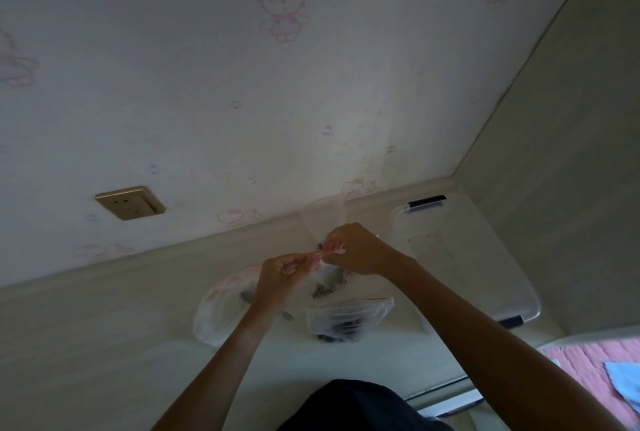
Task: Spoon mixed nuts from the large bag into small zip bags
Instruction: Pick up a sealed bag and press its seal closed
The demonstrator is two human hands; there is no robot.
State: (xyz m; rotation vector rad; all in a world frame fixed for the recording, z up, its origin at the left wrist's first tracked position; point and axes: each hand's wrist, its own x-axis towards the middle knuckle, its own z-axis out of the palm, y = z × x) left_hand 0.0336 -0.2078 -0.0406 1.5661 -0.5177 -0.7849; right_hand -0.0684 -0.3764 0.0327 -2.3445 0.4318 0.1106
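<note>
1. Above the pale tabletop (104,344), both hands held one small zip bag (323,273) in the air, probably so that its load of nuts hung at the bottom and kept clear of the seal.
2. At its red strip, the left hand (282,276) pinched one end with curled fingers, while the right hand (353,250) pinched the other end; this grip looked suited to pressing the strip closed.
3. A white spoon (334,252) seemed tucked in the right hand's fingers, likely kept ready for further scooping, though blur left this uncertain.
4. Just below the hands, a filled bag (349,318) lay flat on the table with its red strip on top, apparently set aside as done.
5. To the left lay a larger clear bag (221,312), slumped and partly hidden by the left forearm.
6. Beside the wall, a clear storage box (485,257) sat well to the right, out of the way.
</note>
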